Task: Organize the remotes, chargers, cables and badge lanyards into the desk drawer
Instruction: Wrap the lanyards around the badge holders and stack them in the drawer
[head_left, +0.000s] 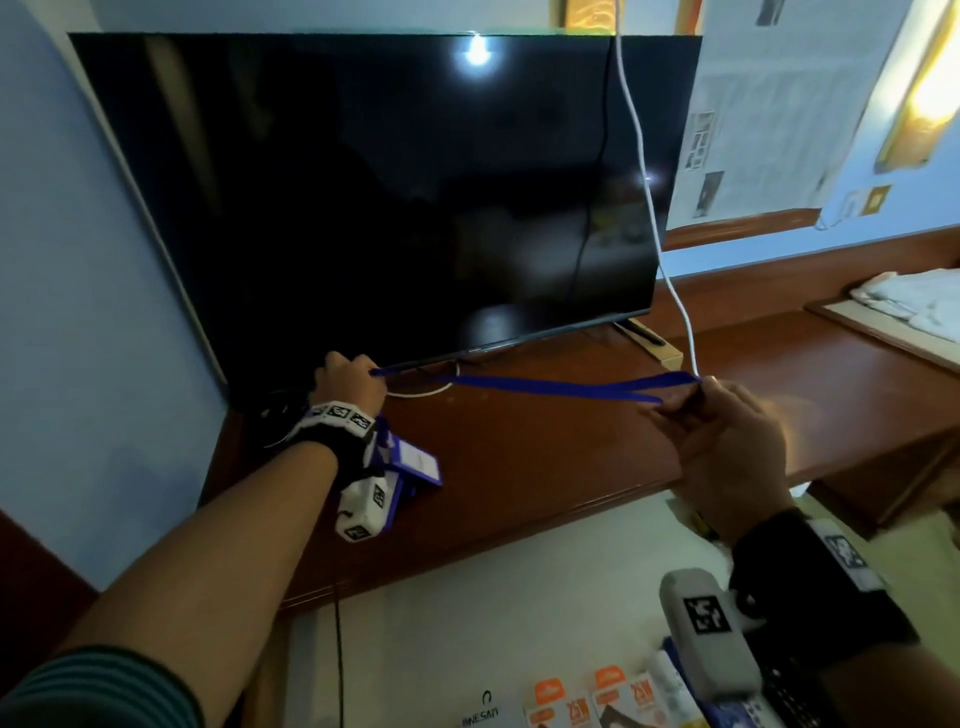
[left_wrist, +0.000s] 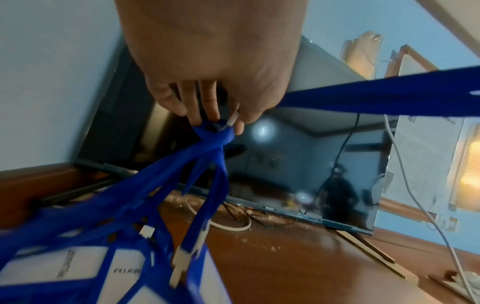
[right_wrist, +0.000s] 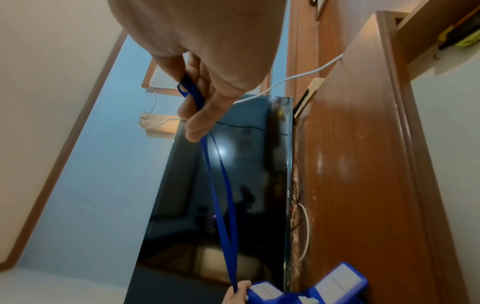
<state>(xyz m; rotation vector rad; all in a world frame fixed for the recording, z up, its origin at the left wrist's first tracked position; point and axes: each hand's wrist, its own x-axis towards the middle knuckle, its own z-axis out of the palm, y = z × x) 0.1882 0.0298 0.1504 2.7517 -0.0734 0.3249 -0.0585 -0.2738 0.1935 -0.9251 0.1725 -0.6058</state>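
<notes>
Blue-walled room, long brown wooden desk (head_left: 545, 457) running L to R under a dark TV (head_left: 363, 197).

Near to far: at the bottom edge of the head view, boxed chargers (head_left: 592, 701) lie on a pale surface by the right wrist; can't tell if that's the drawer. Over the desk front, the left hand (head_left: 345, 384) is fisted round a bunch of blue badge lanyards (left_wrist: 207, 156), their badge holders (head_left: 410, 465) hanging under the wrist, touching or just above the desk. One lanyard strap (head_left: 545, 387) runs taut across to the right hand (head_left: 727, 436), whose thumb and fingertips (right_wrist: 197, 123) pinch the loop end.

Step in hand, by my read: pulling one strap straight to fold or wind it. To do it well: keep tension even, lay both strap halves flat w/o twist, fold toward the left fist so clips stay bunched, don't let holders swing.

In the way: white cable (head_left: 649, 208) hangs just behind the right hand & could snag; more cords (left_wrist: 233, 224) lie loose at the TV's foot. Far right, a bed (head_left: 909, 306).
</notes>
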